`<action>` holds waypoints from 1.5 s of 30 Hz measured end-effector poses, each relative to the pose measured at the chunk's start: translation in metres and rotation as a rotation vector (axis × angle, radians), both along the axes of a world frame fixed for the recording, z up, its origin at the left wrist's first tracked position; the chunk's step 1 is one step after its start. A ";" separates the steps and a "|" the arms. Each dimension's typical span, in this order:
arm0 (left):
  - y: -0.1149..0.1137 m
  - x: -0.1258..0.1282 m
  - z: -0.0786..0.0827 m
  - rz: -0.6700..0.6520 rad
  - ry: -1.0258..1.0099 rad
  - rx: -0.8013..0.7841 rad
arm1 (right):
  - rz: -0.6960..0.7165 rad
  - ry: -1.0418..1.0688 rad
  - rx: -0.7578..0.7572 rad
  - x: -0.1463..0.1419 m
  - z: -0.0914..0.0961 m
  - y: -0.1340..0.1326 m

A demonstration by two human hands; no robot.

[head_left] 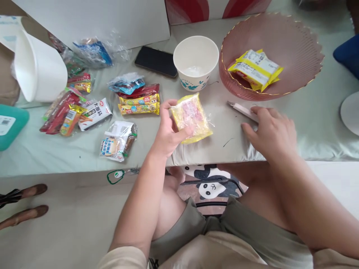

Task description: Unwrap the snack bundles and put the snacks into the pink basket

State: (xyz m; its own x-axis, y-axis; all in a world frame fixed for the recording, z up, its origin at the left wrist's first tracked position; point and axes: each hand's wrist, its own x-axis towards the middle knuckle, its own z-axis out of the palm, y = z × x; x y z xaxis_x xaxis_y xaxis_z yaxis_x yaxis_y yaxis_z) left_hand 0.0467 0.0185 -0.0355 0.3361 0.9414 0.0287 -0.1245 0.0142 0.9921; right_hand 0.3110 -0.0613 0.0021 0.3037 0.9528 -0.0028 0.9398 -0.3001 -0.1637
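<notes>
My left hand (168, 132) grips a yellow snack packet (192, 116) with pink print and a clear, crinkled wrapper, thumb on top and fingers at its left edge. The packet is just above the table, in front of a white paper bowl (195, 56) with teal leaf print and some clear plastic inside. My right hand (273, 130) rests over the rear end of a slim pale pink cutter-like tool (242, 111) with a metallic tip. Thumb and forefinger lie apart on either side of the tool; its rear end is hidden under the hand.
A pink scalloped glass bowl (303, 56) holds several yellow packets (258, 69). Left lie snack sticks (139, 104), a white snack packet (95, 114) and wrapped biscuits (117, 140). A black phone (156, 61) lies behind. White tub (46, 67) and green container (11, 125) stand far left.
</notes>
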 end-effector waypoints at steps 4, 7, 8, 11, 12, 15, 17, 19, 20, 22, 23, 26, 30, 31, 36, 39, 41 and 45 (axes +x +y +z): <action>-0.002 0.008 -0.004 0.000 0.013 -0.001 | -0.006 0.143 -0.037 -0.001 0.005 0.005; -0.002 0.012 -0.007 0.014 -0.003 0.008 | 0.038 0.473 -0.015 -0.010 0.016 0.005; -0.002 0.013 -0.008 0.020 -0.004 0.014 | 0.054 0.627 -0.030 -0.014 0.021 0.004; -0.003 0.014 -0.011 0.023 0.009 0.056 | 0.072 1.057 -0.089 -0.028 0.032 0.000; -0.004 0.014 -0.012 0.019 0.017 0.079 | 0.070 1.156 -0.105 -0.032 0.035 0.000; -0.005 0.014 -0.014 0.000 0.043 0.151 | 0.073 1.323 -0.153 -0.044 0.037 0.001; -0.006 0.015 -0.014 0.000 0.066 0.191 | 0.077 1.364 -0.182 -0.050 0.035 0.003; -0.008 0.016 -0.012 0.009 0.094 0.212 | 0.073 1.381 -0.196 -0.055 0.034 0.004; -0.008 0.017 -0.010 0.018 0.107 0.216 | 0.070 1.380 -0.202 -0.057 0.033 0.005; -0.010 0.019 -0.006 0.043 0.120 0.216 | 0.071 1.364 -0.213 -0.059 0.031 0.006; -0.011 0.019 -0.004 0.063 0.118 0.212 | 0.076 1.354 -0.218 -0.060 0.031 0.005; -0.011 0.018 0.000 0.160 0.098 0.207 | 0.108 1.323 -0.274 -0.062 0.029 0.004; -0.004 0.007 0.003 0.374 0.104 0.220 | 0.143 1.259 -0.433 -0.063 0.027 0.002; -0.001 0.003 0.005 0.416 0.090 0.222 | 0.159 1.233 -0.462 -0.062 0.026 0.002; 0.008 -0.010 0.011 0.475 -0.065 0.165 | 0.232 0.782 -0.259 -0.042 0.019 0.005; 0.008 -0.009 0.013 0.462 -0.034 0.081 | 0.152 0.272 0.033 -0.024 0.008 0.008; 0.005 -0.004 0.014 0.417 -0.027 0.018 | 0.112 0.075 0.141 -0.015 0.001 0.009; -0.007 0.013 0.015 0.256 -0.083 -0.131 | 0.221 0.090 0.264 -0.014 -0.001 0.008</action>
